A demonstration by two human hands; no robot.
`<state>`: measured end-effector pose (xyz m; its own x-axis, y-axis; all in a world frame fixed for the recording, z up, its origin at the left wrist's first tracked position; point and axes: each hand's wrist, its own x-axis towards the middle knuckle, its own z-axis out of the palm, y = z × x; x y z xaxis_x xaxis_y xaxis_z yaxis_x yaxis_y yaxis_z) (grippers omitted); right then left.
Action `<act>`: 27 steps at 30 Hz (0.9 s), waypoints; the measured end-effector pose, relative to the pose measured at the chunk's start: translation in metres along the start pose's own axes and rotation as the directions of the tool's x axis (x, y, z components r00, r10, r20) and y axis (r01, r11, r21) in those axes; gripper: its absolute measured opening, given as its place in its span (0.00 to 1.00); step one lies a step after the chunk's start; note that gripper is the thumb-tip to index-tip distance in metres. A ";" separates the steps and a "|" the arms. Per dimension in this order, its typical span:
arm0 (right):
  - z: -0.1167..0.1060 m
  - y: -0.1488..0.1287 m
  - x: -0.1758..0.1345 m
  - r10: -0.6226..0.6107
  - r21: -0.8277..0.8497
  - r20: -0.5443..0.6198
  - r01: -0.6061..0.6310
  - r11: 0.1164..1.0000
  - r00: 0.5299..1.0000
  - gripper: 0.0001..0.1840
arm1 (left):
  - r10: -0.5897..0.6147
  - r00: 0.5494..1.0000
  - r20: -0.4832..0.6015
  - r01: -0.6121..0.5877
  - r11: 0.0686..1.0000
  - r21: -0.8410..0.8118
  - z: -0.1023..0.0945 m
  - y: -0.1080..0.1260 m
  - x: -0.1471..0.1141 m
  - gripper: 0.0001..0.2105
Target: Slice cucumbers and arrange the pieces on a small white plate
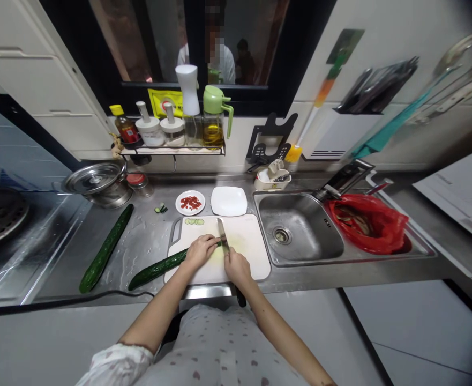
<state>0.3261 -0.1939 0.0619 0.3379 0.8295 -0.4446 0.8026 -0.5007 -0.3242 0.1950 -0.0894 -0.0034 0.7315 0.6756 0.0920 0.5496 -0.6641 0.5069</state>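
Left hand (201, 251): laid over the cucumber (161, 269), with fingers close together and bent down onto it, holding near the right end; too hidden to tell where the thumb sits.
Right hand (237, 267): closed around the knife (223, 233), with fingers wrapped on the handle; too small to tell how each finger lies.
Knife: pointed away toward the window (195, 32), set across the cucumber's right end, just beside the left fingertips; hard to tell whether touching.
Cucumber: lying aslant, partly on the cutting board (252, 246), reaching past its left edge over the counter (143, 236).
Cutting board: white with a gray rim, marked pale green near the blade.
Slices (194, 221): overlapping in a short row at the board's far left.
Small plate (178, 203): round, just behind the board, bearing chopped red pieces (191, 202).
White dish (228, 201): bare, just right of the small plate.
Scraps (161, 208): green, lying on the counter left of the small plate.
Second cucumber (106, 249): lying on the counter, well left of the board.
Sink (300, 214): just right of the board, with a red bag (374, 225) at its far side.
Shelf (171, 151): below the window, lined with bottles and jars.
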 end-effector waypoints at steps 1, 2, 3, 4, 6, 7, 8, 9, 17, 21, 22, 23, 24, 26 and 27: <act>0.000 0.000 0.000 0.000 0.000 0.002 0.000 1.000 1.000 0.18 | -0.001 1.000 0.001 0.001 1.000 0.001 -0.001 0.000 0.000 0.15; 0.000 0.000 0.000 0.000 -0.001 0.003 0.000 1.000 1.000 0.18 | -0.003 1.000 0.001 0.003 1.000 0.001 -0.001 0.001 0.000 0.15; 0.001 -0.001 0.000 0.001 -0.002 0.003 -0.001 1.000 1.000 0.18 | -0.003 1.000 0.000 0.003 1.000 0.000 -0.001 0.001 0.000 0.15; 0.001 -0.001 0.000 0.001 -0.004 0.004 -0.001 1.000 1.000 0.18 | -0.003 1.000 -0.001 0.003 1.000 -0.002 -0.001 0.001 0.000 0.15; 0.001 0.000 0.000 -0.003 -0.005 -0.001 0.003 1.000 1.000 0.18 | -0.002 1.000 -0.004 0.002 1.000 -0.006 -0.001 0.002 0.000 0.15; 0.001 0.000 0.001 -0.006 -0.004 -0.004 0.006 1.000 1.000 0.18 | -0.004 1.000 -0.003 0.004 1.000 -0.007 -0.001 0.002 0.000 0.15; 0.002 -0.001 0.001 -0.009 -0.004 -0.007 0.009 1.000 1.000 0.18 | -0.006 1.000 0.001 0.006 1.000 -0.007 -0.001 0.002 0.001 0.15; 0.002 -0.001 0.002 -0.010 -0.003 -0.008 0.010 1.000 1.000 0.18 | -0.009 1.000 0.005 0.009 1.000 -0.007 -0.001 0.002 0.001 0.15; 0.005 -0.002 0.007 0.002 0.006 0.004 -0.002 1.000 1.000 0.16 | -0.017 1.000 0.012 0.017 1.000 0.001 -0.001 0.003 0.001 0.15; 0.003 -0.004 0.005 0.009 -0.003 0.014 -0.009 1.000 1.000 0.16 | -0.020 1.000 0.019 0.020 1.000 -0.004 0.000 0.003 0.001 0.15; 0.003 -0.004 0.004 0.008 -0.007 0.018 -0.008 1.000 1.000 0.16 | -0.020 1.000 0.018 0.020 1.000 -0.005 0.000 0.003 0.001 0.15; 0.002 -0.005 0.002 0.009 -0.012 0.024 -0.008 1.000 1.000 0.16 | -0.022 1.000 0.015 0.022 1.000 -0.005 0.001 0.003 0.001 0.15; 0.002 -0.005 0.000 0.011 -0.017 0.032 -0.011 1.000 0.999 0.16 | -0.025 1.000 0.013 0.025 1.000 -0.005 0.001 0.003 0.001 0.15; 0.003 -0.004 -0.005 0.020 -0.027 0.046 -0.019 0.999 0.999 0.16 | -0.027 1.000 0.015 0.027 1.000 -0.002 0.002 0.002 0.001 0.15; 0.005 -0.003 -0.007 0.026 -0.029 0.053 -0.024 0.999 0.998 0.16 | -0.027 1.000 0.017 0.027 1.000 -0.001 0.003 0.002 0.002 0.15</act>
<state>0.3193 -0.1994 0.0620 0.3320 0.8023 -0.4961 0.8083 -0.5131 -0.2888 0.1983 -0.0906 -0.0044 0.7235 0.6874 0.0637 0.5685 -0.6456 0.5099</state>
